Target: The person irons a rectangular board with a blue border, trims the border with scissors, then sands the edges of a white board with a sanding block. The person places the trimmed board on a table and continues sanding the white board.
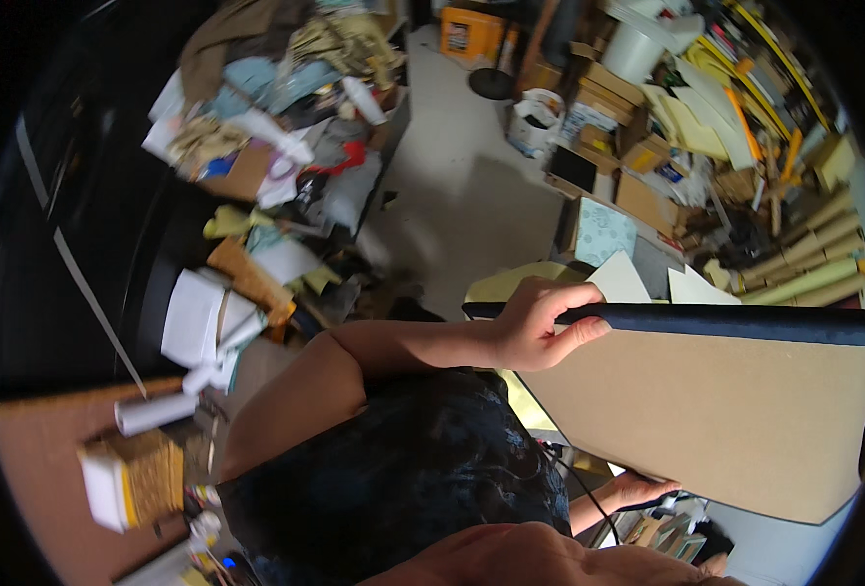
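A large flat beige panel (703, 410) with a dark blue edge strip (725, 322) fills the right of the view. My left hand (549, 326) is closed over the strip near its left end, thumb on the beige face side. Lower down, my right hand (641, 489) holds the panel's bottom edge, palm against it; part of its fingers is hidden. A thin black cable (586, 480) hangs beside my right forearm. Pale yellow sheet material (527, 403) shows behind the panel, and pointed white sheets (620, 278) stick out above the strip.
Piled fabric, paper and plastic scraps (278, 146) lie at upper left. Cardboard boxes (608, 95), a white bucket (535, 121) and long rolls (806, 256) crowd the right. Grey floor (461, 168) runs between them. A dark round stand base (491, 83) is near an orange box (472, 35).
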Demonstrator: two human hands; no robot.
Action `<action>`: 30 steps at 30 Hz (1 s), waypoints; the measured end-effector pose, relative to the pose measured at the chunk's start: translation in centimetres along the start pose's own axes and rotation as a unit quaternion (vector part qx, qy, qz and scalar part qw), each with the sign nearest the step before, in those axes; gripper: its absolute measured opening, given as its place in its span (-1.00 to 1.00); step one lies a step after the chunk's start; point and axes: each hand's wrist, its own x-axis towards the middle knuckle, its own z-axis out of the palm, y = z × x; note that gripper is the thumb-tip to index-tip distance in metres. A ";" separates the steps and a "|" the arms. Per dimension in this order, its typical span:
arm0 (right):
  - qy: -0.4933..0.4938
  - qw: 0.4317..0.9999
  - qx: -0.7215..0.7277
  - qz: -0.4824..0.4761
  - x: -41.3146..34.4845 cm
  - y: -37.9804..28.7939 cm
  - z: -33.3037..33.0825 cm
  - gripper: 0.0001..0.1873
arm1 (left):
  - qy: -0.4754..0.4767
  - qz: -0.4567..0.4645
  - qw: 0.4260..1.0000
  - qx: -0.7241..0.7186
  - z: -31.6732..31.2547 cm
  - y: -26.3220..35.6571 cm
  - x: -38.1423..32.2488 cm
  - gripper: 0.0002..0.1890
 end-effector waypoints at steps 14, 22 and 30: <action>0.273 0.934 -0.153 -0.171 -6.9 7.5 24.3 -0.23 | -0.178 -0.187 0.912 -0.319 -12.4 -24.7 20.1 -0.75; 0.253 0.934 -0.191 -0.162 1.4 19.9 42.5 -0.26 | -0.126 -0.185 0.928 -0.296 -22.4 -40.7 33.0 -0.73; 0.186 0.948 -0.238 -0.104 15.4 34.9 71.5 -0.29 | -0.006 -0.205 0.936 -0.286 -36.5 -61.9 53.1 -0.75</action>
